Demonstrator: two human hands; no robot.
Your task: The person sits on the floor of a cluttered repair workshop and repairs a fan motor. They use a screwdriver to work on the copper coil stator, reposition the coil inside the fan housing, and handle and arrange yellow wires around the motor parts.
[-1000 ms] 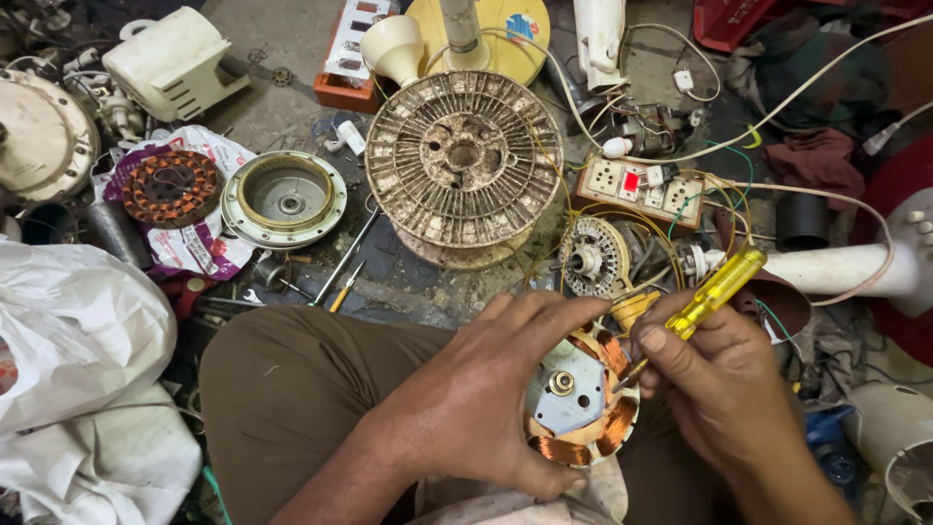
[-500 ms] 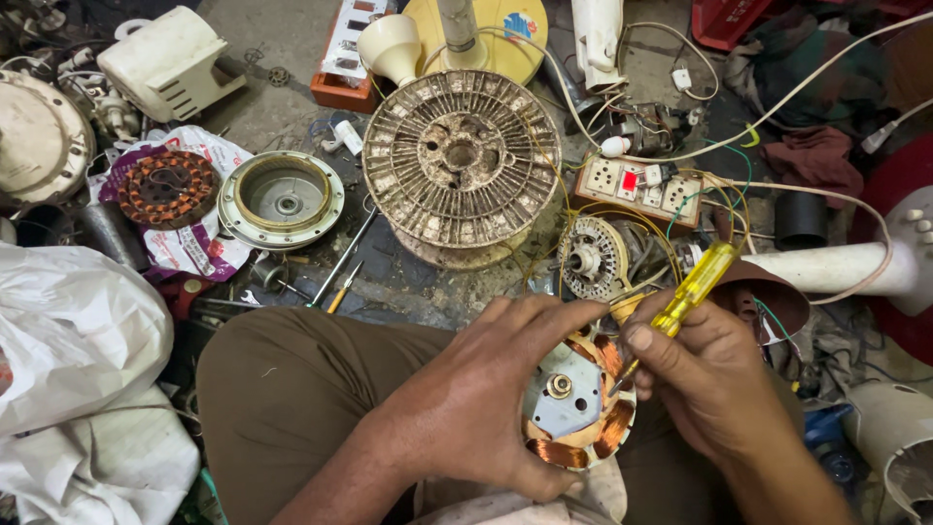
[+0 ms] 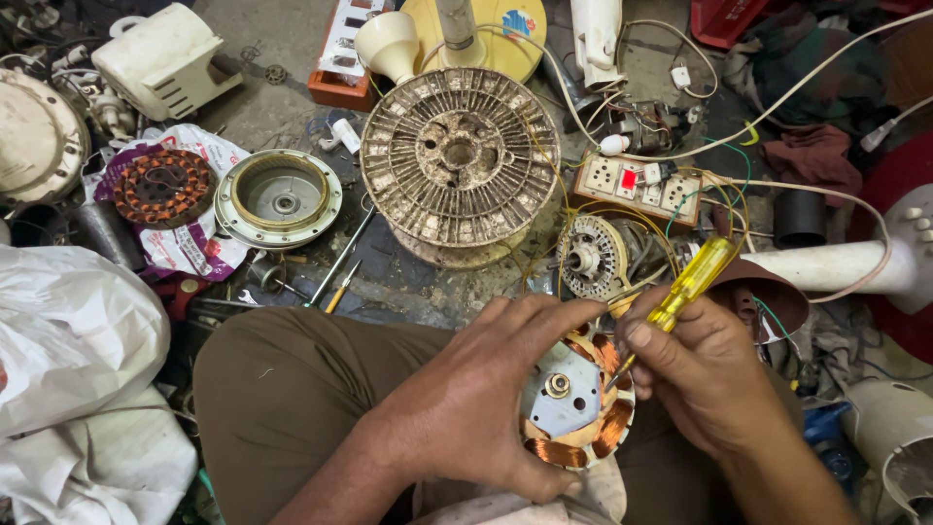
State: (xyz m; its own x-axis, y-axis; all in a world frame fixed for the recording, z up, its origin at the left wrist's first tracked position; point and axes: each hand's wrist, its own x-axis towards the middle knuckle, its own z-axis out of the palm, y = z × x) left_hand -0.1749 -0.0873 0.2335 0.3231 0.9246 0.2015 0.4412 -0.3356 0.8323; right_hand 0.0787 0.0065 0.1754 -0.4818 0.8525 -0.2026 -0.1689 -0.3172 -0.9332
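Now the left hand point(image 3: 476, 408) has its fingers wrapped round the copper-wound motor stator point(image 3: 575, 403), held over the lap as a second ago, while the right hand point(image 3: 709, 374) pinches the yellow screwdriver point(image 3: 685, 290), whose tip has dropped from the rim onto the windings (so the probing goes on). Ahead on the floor sit a dusty round fan housing point(image 3: 459, 160), a switch board point(image 3: 637, 185), a small rotor point(image 3: 588, 258) and loose wires crowding the right hand, plus a white bag point(image 3: 68, 331) on the left.

Two bare forearms with no sleeves, watch or rings. The left hand point(image 3: 486, 408) and right hand point(image 3: 714, 379) are ungloved. Brown trousers point(image 3: 292, 399) cover the legs.
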